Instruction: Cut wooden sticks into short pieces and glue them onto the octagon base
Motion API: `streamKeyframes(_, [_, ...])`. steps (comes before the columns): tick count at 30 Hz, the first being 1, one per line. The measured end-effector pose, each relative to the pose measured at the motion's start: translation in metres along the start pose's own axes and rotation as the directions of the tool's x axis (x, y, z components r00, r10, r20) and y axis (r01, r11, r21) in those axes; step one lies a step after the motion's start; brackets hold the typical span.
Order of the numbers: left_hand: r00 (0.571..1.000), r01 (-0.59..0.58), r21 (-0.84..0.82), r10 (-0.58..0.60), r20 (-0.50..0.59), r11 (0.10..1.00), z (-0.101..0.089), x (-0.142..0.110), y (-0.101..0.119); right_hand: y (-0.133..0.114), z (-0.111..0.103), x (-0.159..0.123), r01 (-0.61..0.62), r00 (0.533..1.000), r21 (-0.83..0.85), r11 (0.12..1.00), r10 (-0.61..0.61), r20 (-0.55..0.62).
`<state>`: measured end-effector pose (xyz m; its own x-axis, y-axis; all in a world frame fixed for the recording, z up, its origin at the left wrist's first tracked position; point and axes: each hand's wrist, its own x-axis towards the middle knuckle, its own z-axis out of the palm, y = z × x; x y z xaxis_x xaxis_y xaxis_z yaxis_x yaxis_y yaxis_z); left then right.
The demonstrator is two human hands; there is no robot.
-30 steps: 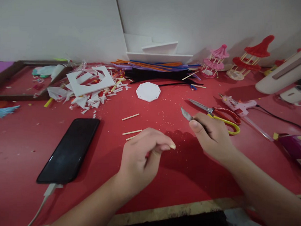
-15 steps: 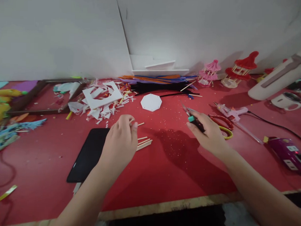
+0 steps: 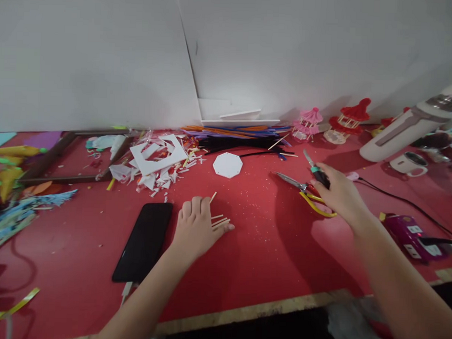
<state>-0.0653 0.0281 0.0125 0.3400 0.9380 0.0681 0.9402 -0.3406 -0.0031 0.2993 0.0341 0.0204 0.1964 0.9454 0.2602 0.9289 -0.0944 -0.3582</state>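
My left hand (image 3: pixel 197 227) rests palm down on the table over several thin wooden sticks (image 3: pixel 219 222), its thumb spread away from the fingers. Stick ends poke out between thumb and forefinger, and one more stick (image 3: pixel 213 196) shows past the fingertips. My right hand (image 3: pixel 340 193) is closed around the black and teal handle of a craft knife (image 3: pixel 318 173), blade pointing up and away. Just left of that hand lie scissors with yellow handles (image 3: pixel 315 205). A white octagonal board (image 3: pixel 228 165) with small holes near its edge lies beyond both hands.
A black phone (image 3: pixel 144 241) lies left of my left hand. White foam scraps (image 3: pixel 157 159) and pipe cleaners (image 3: pixel 238 133) are along the wall. Small pink (image 3: pixel 307 124) and red (image 3: pixel 350 119) models, a bottle (image 3: pixel 398 131), a mug (image 3: pixel 409 163) and a purple power strip (image 3: pixel 412 238) stand right.
My left hand has lowered onto the sticks, its thumb now spread from the fingers. My right hand has moved right with the knife, and the scissors now lie farther left.
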Motion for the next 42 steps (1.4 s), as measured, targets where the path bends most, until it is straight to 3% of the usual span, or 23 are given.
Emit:
streamKeyframes(5, [1.0, -0.023, 0.009, 0.023, 0.014, 1.0, 0.002, -0.016, 0.018, 0.014, 0.008, -0.006, 0.007, 0.999, -0.115, 0.993, -0.003, 0.033])
streamKeyframes(10, [0.996, -0.077, 0.017, 0.076, 0.042, 0.997, 0.004, -0.014, 0.025, 0.017, 0.011, -0.02, 0.013, 0.999, -0.169, 0.985, -0.005, 0.043])
streamKeyframes(20, [0.994, -0.085, -0.026, 0.087, 0.059, 0.996, 0.0, -0.011, 0.03, 0.025, 0.011, -0.031, 0.069, 0.998, -0.135, 0.989, -0.067, 0.02])
streamKeyframes(24, [0.993, -0.08, -0.151, 0.092, 0.074, 0.985, -0.002, -0.009, 0.031, 0.004, 0.012, -0.029, 0.107, 0.992, -0.1, 0.989, -0.113, -0.06])
streamKeyframes(29, [0.995, 0.007, -0.415, 0.034, 0.091, 0.91, -0.003, -0.006, 0.031, -0.065, 0.029, -0.029, 0.291, 0.956, 0.001, 0.957, -0.291, 0.012])
streamKeyframes(32, [0.992, 0.101, -0.612, -0.031, 0.124, 0.785, -0.008, -0.004, 0.026, -0.114, 0.044, -0.031, 0.37, 0.921, 0.05, 0.928, -0.374, 0.109])
streamKeyframes(35, [0.974, 0.225, -0.798, -0.095, 0.208, 0.559, -0.017, -0.003, 0.018, -0.155, 0.057, -0.032, 0.367, 0.91, 0.064, 0.928, -0.372, 0.18])
streamKeyframes(38, [0.93, 0.367, -0.906, -0.114, 0.35, 0.212, -0.026, -0.002, 0.013, -0.182, 0.066, -0.03, 0.323, 0.913, 0.051, 0.945, -0.326, 0.245])
streamKeyframes(42, [0.845, 0.479, -0.835, -0.117, 0.522, -0.27, -0.029, -0.001, 0.015, -0.198, 0.073, -0.026, 0.276, 0.899, 0.049, 0.96, -0.276, 0.342])
